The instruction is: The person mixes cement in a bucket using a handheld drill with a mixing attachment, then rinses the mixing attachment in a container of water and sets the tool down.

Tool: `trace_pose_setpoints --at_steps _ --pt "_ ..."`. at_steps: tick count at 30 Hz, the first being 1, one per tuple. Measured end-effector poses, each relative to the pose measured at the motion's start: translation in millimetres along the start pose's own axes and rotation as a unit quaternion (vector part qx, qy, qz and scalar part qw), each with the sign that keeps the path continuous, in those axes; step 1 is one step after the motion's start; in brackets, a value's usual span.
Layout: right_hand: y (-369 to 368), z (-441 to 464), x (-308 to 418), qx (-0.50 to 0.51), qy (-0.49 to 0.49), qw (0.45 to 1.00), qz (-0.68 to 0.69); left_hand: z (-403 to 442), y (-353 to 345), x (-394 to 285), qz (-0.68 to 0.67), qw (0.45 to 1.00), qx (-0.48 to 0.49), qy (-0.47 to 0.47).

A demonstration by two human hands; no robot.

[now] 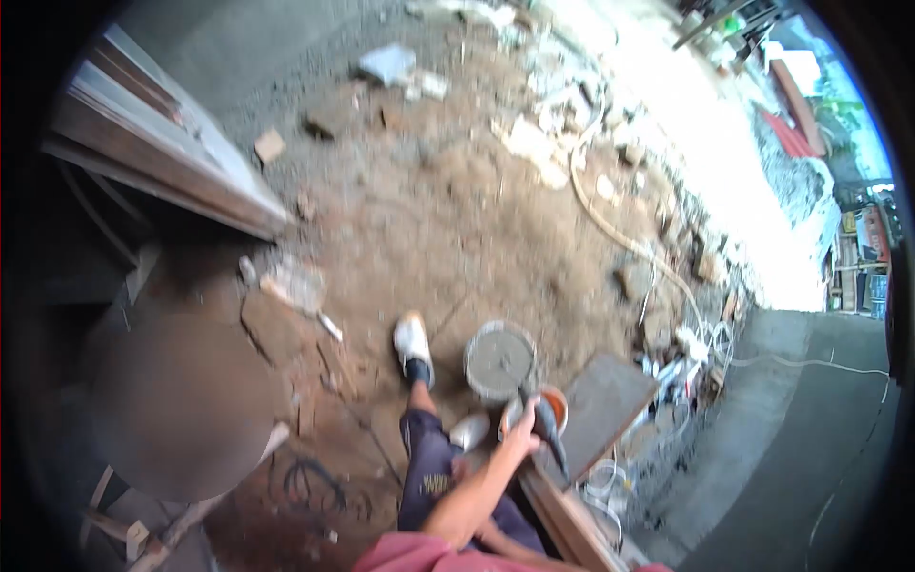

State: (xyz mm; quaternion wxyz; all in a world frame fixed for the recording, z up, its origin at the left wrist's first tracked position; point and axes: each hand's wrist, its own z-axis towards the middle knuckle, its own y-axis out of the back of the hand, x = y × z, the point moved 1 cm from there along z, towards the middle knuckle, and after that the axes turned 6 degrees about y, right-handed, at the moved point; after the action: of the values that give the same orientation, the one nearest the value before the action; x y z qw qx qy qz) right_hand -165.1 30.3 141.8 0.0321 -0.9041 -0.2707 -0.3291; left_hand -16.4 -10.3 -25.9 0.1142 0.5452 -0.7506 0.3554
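Near the bucket (500, 360) of grey mix, the left hand (520, 435) has its grip closed round a dark tool (550, 431), one end by the bucket's rim. The right forearm (510, 543) is blurred; I cannot tell its grip.

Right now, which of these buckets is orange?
The orange bucket is partly hidden by the hand and dark tool; the other bucket, greyish, holds grey material.

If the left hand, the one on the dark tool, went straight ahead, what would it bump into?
Beyond the dark tool it already holds, the left hand would probably meet the orange container, though it might pass above; depth is unclear.
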Motion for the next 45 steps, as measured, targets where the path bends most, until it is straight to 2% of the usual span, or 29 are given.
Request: trace_pose_setpoints --at_steps 1,2,3,4,5,10,15,17,19,20,21,22,23,24,25,26,27,29,30,32,33,35,36,38,45 --pt "-3 11 -15 0.034 0.039 0.998 -0.026 -16 -10 -2 0.020 0.997 -0.024 0.068" --pt "0 32 -19 0.052 0.077 0.995 -0.035 -6 -10 -2 0.059 0.997 -0.052 0.021" --pt "4 49 -12 0.060 0.087 0.994 -0.041 48 17 -12 0.071 0.997 0.001 -0.011" --pt "10 63 -4 0.065 0.091 0.993 -0.049 55 21 -20 0.091 0.995 -0.011 -0.031" --pt "17 75 6 0.069 0.091 0.992 -0.056 59 27 -25 0.177 0.982 0.003 -0.058" --pt "34 110 15 0.087 0.099 0.988 -0.080 72 20 -25 0.146 0.987 -0.058 -0.037" --pt "34 100 -16 0.097 0.098 0.988 -0.073 83 27 -30 0.122 0.989 -0.086 -0.024" --pt "38 79 -52 0.112 0.102 0.987 -0.059 76 32 -27 0.113 0.993 -0.017 -0.035" --pt "49 56 -98 0.152 0.163 0.975 0.000 33 13 -16 0.033 0.997 -0.037 0.065" --pt "55 57 -117 0.174 0.201 0.964 0.009 9 4 -9 0.076 0.997 0.010 0.010" --pt "61 69 -130 0.123 0.301 0.930 -0.174 -4 -1 -10 0.082 0.996 0.022 0.022" --pt "84 45 -79 0.133 0.072 0.919 -0.365 1 4 -11 0.090 0.996 0.021 -0.003" --pt "101 25 -29 0.002 0.162 0.926 -0.342 7 9 -12 0.088 0.995 0.041 0.000" --pt "122 12 10 -0.058 0.070 0.929 -0.358 12 8 -11 0.068 0.995 0.073 -0.026" --pt "141 6 33 -0.158 0.043 0.941 -0.296 -4 -1 -7 0.085 0.992 0.061 -0.065" --pt "162 7 39 -0.237 0.066 0.932 -0.266 -14 -3 -7 0.095 0.994 0.053 -0.029" --pt "179 16 52 -0.251 0.130 0.892 -0.353 -31 -9 -5 0.103 0.994 0.030 -0.033" --pt "190 51 59 -0.244 0.254 0.797 -0.490 -28 -4 -3 0.099 0.994 0.011 -0.041" --pt "193 71 51 -0.233 0.259 0.796 -0.495 -3 9 -3 0.115 0.991 0.021 -0.062" --pt "194 112 24 -0.149 0.193 0.873 -0.423 9 12 -3 0.123 0.988 0.029 -0.088" --pt "195 124 14 -0.142 0.192 0.874 -0.424 0 7 0 0.123 0.988 0.021 -0.093" --pt "192 140 11 -0.064 0.104 0.926 -0.356 2 7 -1 0.130 0.988 -0.008 -0.083" --pt "191 140 8 -0.058 0.104 0.925 -0.360 3 5 1 0.123 0.989 -0.007 -0.085" --pt "181 126 23 -0.137 0.014 0.917 -0.375 -9 -8 5 0.107 0.987 -0.019 -0.118" --pt "181 125 21 -0.184 0.050 0.897 -0.399 4 -16 4 0.045 0.994 0.012 -0.098"
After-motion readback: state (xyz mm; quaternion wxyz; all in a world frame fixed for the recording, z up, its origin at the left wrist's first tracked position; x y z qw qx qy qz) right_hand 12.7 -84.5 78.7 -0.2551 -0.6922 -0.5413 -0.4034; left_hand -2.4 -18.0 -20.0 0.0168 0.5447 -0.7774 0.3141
